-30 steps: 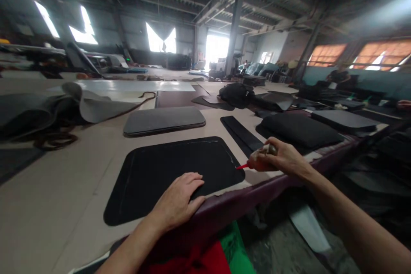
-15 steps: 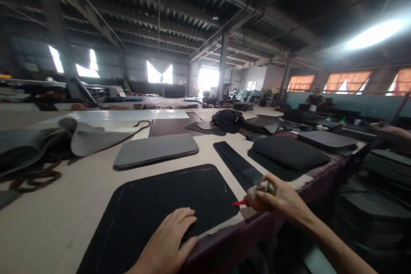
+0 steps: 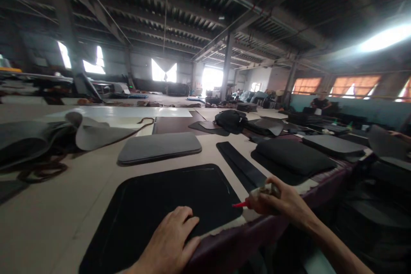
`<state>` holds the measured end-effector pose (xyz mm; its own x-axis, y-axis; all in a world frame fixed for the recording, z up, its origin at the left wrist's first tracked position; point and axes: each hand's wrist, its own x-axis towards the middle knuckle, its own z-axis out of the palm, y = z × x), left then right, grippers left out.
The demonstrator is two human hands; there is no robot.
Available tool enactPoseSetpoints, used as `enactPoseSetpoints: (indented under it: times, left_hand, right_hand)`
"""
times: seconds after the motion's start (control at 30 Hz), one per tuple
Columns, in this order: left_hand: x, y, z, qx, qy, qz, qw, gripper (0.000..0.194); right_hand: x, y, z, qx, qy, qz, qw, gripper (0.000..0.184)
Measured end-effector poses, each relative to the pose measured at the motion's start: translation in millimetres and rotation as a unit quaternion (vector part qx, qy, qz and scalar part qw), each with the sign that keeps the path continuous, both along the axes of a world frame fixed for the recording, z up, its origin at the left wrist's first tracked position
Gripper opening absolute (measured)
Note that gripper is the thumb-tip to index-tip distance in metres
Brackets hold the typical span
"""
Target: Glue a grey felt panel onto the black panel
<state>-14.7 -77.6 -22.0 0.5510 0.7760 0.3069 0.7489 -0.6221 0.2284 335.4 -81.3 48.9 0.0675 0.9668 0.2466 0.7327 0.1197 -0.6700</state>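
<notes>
A black rounded-corner panel (image 3: 154, 205) lies flat at the near edge of the table, with thin pale lines of what looks like glue along its far and side edges. My left hand (image 3: 171, 239) rests on its near part, fingers spread and pressing down. In my right hand (image 3: 272, 199) is a glue bottle (image 3: 265, 190) with a red pointed nozzle, its fingers wrapped round the body. The nozzle tip points left, at the panel's right corner; whether it touches cannot be made out.
Behind the panel lies a stack of grey panels (image 3: 160, 147). A black strip (image 3: 240, 165) and a pile of black pieces (image 3: 292, 156) are to the right. Grey sheets (image 3: 93, 132) curl at the left. Further right are more panel stacks (image 3: 334, 145) and a person (image 3: 320, 103) in the background.
The view has shifted slightly, so things sit a little further right. The bottle stays at the panel's right corner and my left hand stays on the panel. At far right, a grey panel now stands raised.
</notes>
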Motion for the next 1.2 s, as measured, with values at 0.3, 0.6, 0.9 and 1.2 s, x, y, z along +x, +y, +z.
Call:
enactPoseSetpoints:
  times: [0.3, 0.6, 0.9, 1.2]
  left_hand:
    - [-22, -23, 18.1, -0.006, 0.079, 0.044, 0.996, 0.025]
    - [-60, -31, -7.4, 0.012, 0.001, 0.023, 1.000, 0.030]
    - [-129, -29, 15.1, 0.047, -0.100, 0.158, 0.981, 0.036]
    - [-179, -38, -5.3, -0.009, -0.125, 0.282, 0.951, 0.040]
  right_hand:
    - [8, -7, 5.1, -0.020, 0.010, 0.004, 1.000, 0.046]
    - [-7, 1, 14.4, -0.036, -0.006, 0.046, 0.998, 0.044]
    - [-61, 18, 21.9, -0.060, -0.019, 0.166, 0.984, 0.042]
    - [-130, 36, 27.4, -0.048, -0.057, 0.260, 0.963, 0.032]
